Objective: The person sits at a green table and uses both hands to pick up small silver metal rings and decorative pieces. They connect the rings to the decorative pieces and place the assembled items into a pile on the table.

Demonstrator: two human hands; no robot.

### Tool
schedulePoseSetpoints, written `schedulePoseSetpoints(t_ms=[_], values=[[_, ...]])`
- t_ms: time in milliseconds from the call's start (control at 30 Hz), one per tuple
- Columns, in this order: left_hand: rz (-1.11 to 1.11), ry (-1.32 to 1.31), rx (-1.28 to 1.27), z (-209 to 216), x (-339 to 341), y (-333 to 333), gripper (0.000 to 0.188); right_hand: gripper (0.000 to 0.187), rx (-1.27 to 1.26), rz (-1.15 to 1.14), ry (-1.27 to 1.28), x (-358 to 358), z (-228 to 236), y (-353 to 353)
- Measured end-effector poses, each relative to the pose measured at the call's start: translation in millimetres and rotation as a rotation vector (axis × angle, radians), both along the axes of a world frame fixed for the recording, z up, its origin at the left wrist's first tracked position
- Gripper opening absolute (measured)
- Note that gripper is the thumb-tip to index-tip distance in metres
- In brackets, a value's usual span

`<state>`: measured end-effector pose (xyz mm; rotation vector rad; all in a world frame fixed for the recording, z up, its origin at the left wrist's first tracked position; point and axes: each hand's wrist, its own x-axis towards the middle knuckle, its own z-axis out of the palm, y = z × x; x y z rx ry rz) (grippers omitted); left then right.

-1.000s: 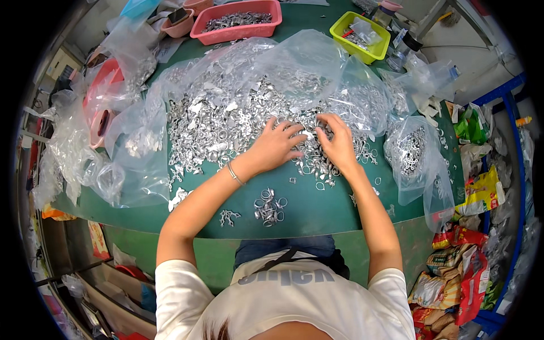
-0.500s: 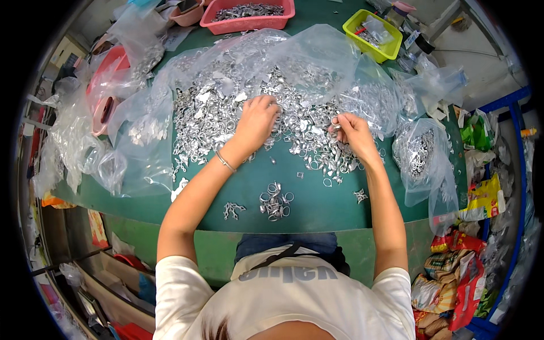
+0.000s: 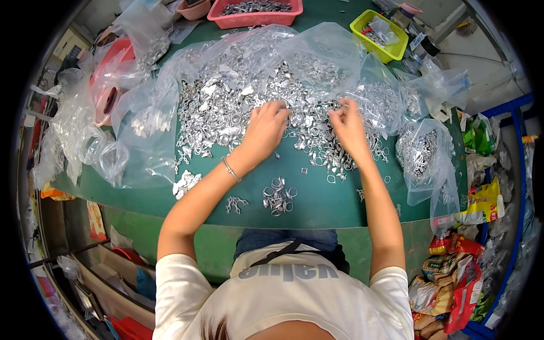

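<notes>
Where the left hand [image 3: 265,130] and right hand [image 3: 347,127] curl, grip unclear, looped silvery metal trinkets [image 3: 218,126] lie in from the green desk's [image 3: 326,207] near edge, likely light, stiff, rim-pinchable.

The loose heap of small silver-grey metal pieces [image 3: 218,122] flashes nearly white in spots against the plain dark green flat tabletop [image 3: 331,198]. The clear plastic sheeting [image 3: 326,51] is colourless, milky along its folds. The rectangular plastic tray [image 3: 258,20] is coral pink; the square plastic basin [image 3: 390,54] lime yellow (the sharpest tint here). A cream short-sleeved shirt [image 3: 289,300] carries grey lettering [image 3: 289,272]; the metal rack [image 3: 517,124] is bright blue.
</notes>
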<state>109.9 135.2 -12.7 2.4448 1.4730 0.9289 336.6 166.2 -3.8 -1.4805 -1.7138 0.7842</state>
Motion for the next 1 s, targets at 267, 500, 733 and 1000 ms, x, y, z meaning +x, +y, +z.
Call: schedulePoseSetpoints(t_ms=[267,500,733,1000], values=[[0.153,0.149,0.064,-16,-28,3,0.025,0.013,0.227,-0.137,-0.616,-3,15,1],[0.043,0.065,0.100,-9,-5,8,0.022,0.015,0.338,-0.060,-0.557,-2,18,4],[0.075,-0.072,0.010,-6,-4,17,0.015,0.016,0.316,0.052,-0.779,-17,2,11],[0.005,-1.060,-0.846,14,-22,0,0.022,0.018,0.342,0.099,-0.725,-3,-2,8]])
